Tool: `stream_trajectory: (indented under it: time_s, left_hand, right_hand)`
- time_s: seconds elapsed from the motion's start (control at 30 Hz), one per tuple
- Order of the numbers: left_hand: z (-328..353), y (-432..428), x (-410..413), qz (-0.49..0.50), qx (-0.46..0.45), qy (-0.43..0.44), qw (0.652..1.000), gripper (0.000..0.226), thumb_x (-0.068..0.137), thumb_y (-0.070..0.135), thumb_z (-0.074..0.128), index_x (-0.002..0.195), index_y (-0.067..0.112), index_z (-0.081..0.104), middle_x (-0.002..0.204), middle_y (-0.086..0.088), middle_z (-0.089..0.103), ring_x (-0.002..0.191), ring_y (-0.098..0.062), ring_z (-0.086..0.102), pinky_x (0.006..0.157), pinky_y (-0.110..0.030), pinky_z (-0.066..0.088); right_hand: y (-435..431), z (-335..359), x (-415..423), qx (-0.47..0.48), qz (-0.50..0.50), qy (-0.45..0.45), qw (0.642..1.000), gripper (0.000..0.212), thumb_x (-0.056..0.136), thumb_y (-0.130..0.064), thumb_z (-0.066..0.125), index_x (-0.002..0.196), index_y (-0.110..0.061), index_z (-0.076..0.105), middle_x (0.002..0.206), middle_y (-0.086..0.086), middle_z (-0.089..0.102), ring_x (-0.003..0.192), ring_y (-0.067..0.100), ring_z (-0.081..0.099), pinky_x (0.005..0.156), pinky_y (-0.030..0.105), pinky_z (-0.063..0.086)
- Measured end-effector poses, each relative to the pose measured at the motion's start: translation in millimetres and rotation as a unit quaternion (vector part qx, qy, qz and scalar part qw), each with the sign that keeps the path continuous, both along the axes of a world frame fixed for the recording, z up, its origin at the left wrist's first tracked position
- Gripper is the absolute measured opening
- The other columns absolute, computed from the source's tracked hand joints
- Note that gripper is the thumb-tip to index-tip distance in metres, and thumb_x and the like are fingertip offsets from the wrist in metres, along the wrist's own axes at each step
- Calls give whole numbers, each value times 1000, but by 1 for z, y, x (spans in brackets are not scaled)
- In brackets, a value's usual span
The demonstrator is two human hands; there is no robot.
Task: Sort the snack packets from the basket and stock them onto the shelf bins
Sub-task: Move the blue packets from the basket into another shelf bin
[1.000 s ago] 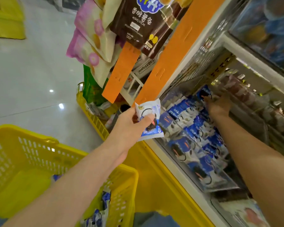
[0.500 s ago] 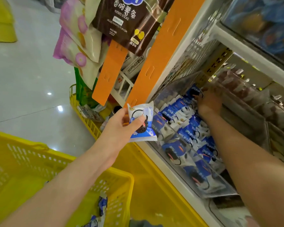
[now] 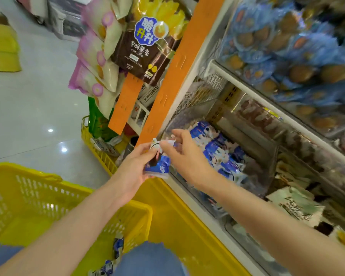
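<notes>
Clear shelf bin [image 3: 187, 116] of blue snack packets [image 3: 217, 150], yellow basket [image 3: 18, 196] on floor [image 3: 28, 116]

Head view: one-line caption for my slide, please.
Left hand holds a blue-and-white snack packet beside the shelf bin of matching packets; right hand touches its top, yellow basket below.

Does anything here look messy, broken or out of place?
Nothing looks spilled or damaged. The left hand holds one blue packet beside the clear bin, whose matching packets lie loosely heaped; more packets lie in the yellow basket.
</notes>
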State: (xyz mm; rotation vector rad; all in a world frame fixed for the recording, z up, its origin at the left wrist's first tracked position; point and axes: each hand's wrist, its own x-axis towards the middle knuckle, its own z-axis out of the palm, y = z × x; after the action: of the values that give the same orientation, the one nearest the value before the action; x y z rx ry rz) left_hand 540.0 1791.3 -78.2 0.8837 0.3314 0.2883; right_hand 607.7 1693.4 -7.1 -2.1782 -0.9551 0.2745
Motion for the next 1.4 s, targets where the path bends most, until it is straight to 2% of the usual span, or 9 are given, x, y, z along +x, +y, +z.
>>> stream_trajectory:
  time_s: [0.2,0.3,0.43,0.53,0.83,1.0,1.2,1.27,1.4]
  left_hand:
    - [15,-7,-29,27,33,-41,998,35,80,-3,58,109,17,59,88,-4,72,76,-14,68,63,-25,52]
    - [15,-9,-42,0,32,-56,998,47,72,10,68,117,12,55,101,-11,70,87,-22,67,69,-28,54]
    - [17,-17,-53,-7,62,-67,996,26,84,10,59,110,14,61,102,-4,72,94,-16,68,70,-22,56]
    - [20,-14,-58,47,190,-38,980,23,87,9,60,101,27,63,95,8,73,89,-7,68,67,-15,52]
    - [34,-5,-18,84,412,-96,902,19,92,13,55,103,28,60,98,10,64,91,-1,60,76,-12,48]
    - [27,1,29,58,585,-48,807,22,97,25,43,118,26,50,107,13,54,100,-1,50,85,-14,41]
    - [19,19,55,82,811,-100,571,28,93,25,40,97,15,66,89,3,63,87,-18,52,80,-31,38]
    - [19,21,60,84,822,-129,549,31,92,28,39,90,16,67,83,3,62,82,-18,53,78,-29,37]
    - [9,19,72,54,801,-157,576,40,95,35,32,82,18,66,74,6,62,72,-14,53,75,-23,34]
  right_hand:
    - [-17,12,-31,77,-60,38,995,32,85,-25,66,108,-18,45,102,-4,53,94,19,60,82,34,53]
    - [-29,21,-38,127,-112,61,984,42,82,-33,69,111,-19,41,101,-10,46,98,23,59,85,44,52]
    - [-50,22,-42,63,-58,74,994,45,80,-30,71,113,-27,40,106,-11,49,99,9,58,81,25,52]
    - [-56,19,-42,-5,-2,45,999,43,79,-27,73,113,-28,46,109,-15,50,91,-7,52,66,4,44]
    - [-53,19,-11,-14,-20,57,998,28,83,-25,69,109,-23,59,108,-8,65,101,4,61,90,24,50]
    - [-63,27,64,-54,-192,-19,980,48,84,-36,65,125,-13,53,125,2,55,107,11,50,84,23,37]
    - [-68,12,177,-144,-299,-50,942,51,90,-39,58,129,-9,44,135,15,47,125,33,45,101,40,39]
    - [-66,4,202,-119,-322,-60,937,56,90,-31,60,134,-4,40,138,17,46,124,33,46,103,41,39]
    - [-59,-9,227,-177,-329,-149,916,46,88,-24,64,125,-2,47,122,18,55,109,32,54,79,31,39]
